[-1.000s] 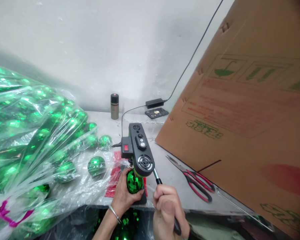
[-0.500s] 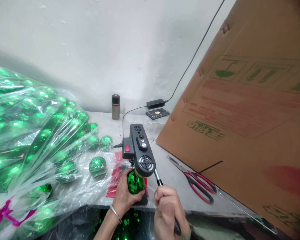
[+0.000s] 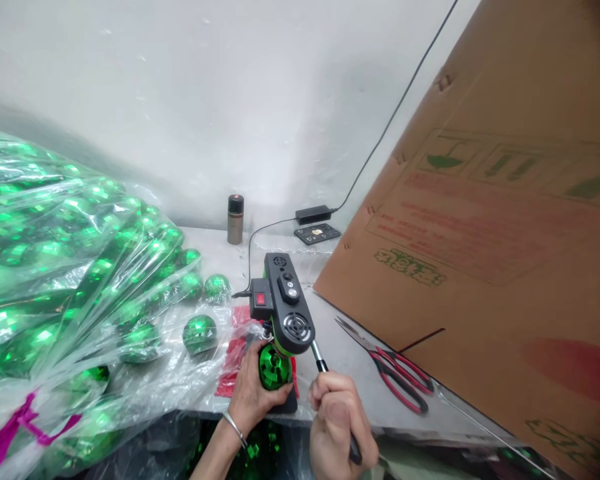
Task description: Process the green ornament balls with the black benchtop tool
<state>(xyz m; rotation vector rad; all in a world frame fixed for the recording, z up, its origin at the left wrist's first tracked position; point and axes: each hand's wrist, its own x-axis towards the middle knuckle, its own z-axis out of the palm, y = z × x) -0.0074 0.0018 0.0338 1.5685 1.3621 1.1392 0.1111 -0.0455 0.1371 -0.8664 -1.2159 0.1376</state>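
Note:
My left hand [image 3: 255, 390] is closed around a shiny green faceted ball [image 3: 274, 368], like a Christmas bauble, under the front end of a black machine [image 3: 290, 307]. The machine has round vents and a red switch [image 3: 261, 299] on its left side. My right hand [image 3: 341, 420] grips the machine's lever [image 3: 321, 363], a metal rod with a black handle, at the lower right of the machine. The top of the ball is hidden beneath the machine's head. Red material [image 3: 235, 357] lies under and beside the machine's base.
Left, a clear plastic bag [image 3: 80, 280] full of green balls, tied with a purple ribbon [image 3: 27, 427]. Two loose balls [image 3: 200, 333] lie beside it. Red-handled scissors [image 3: 395, 373] and a large cardboard box [image 3: 480, 233] are right. Behind stand a bottle [image 3: 235, 220], power adapter [image 3: 313, 214] and phone-like slab [image 3: 317, 233].
The whole view has shifted slightly, with the things on the table appearing a little lower and to the right. Both hands keep the same grip on the ball and the lever.

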